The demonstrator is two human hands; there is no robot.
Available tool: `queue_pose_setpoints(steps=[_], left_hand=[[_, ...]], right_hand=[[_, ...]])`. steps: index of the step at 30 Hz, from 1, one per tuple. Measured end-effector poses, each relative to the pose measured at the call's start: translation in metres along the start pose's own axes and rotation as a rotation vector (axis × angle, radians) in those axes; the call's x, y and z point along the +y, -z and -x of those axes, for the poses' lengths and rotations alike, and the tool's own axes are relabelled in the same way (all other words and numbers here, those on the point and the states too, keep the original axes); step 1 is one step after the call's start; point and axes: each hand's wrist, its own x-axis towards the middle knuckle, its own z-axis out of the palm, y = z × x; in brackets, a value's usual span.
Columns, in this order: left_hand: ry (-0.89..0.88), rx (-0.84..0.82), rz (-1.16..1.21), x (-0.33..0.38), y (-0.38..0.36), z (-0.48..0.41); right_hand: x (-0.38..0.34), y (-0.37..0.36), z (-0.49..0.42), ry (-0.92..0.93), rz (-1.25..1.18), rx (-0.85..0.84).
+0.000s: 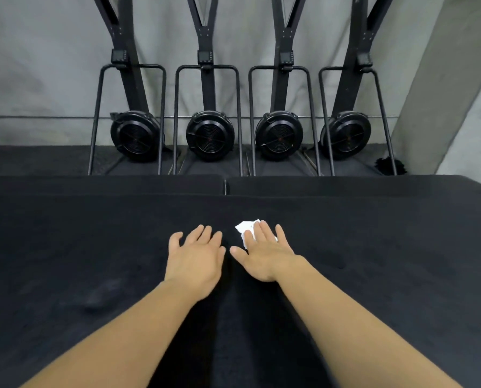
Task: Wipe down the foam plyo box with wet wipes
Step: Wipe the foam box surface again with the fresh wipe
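A wide black foam plyo box (94,247) fills the lower half of the head view, its flat top under both my arms. My right hand (264,253) lies flat with straight fingers, pressing a white wet wipe (245,228) against the box top; part of the wipe sticks out beyond the fingertips. My left hand (197,256) rests palm down on the bare box top just left of it, fingers spread and holding nothing.
Two more black foam boxes (345,186) sit side by side behind this one, a seam between them. Beyond stand several black ski-type machines (210,135) with fan wheels against a grey wall. A grey pillar (443,93) rises at the right.
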Motion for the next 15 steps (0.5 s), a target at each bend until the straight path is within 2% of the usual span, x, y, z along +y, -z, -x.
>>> queue_pose_setpoints(steps=[5, 11, 15], left_hand=[[0.035, -0.021, -0.054, 0.015, -0.019, -0.007], [0.021, -0.014, -0.096, 0.016, -0.02, -0.005], [0.026, -0.021, -0.085, 0.015, -0.023, -0.006]], right_hand=[[0.016, -0.008, -0.001, 0.105, -0.097, 0.01], [0.021, -0.004, -0.037, 0.221, -0.088, 0.004], [0.042, 0.012, -0.072, 0.191, -0.103, 0.056]])
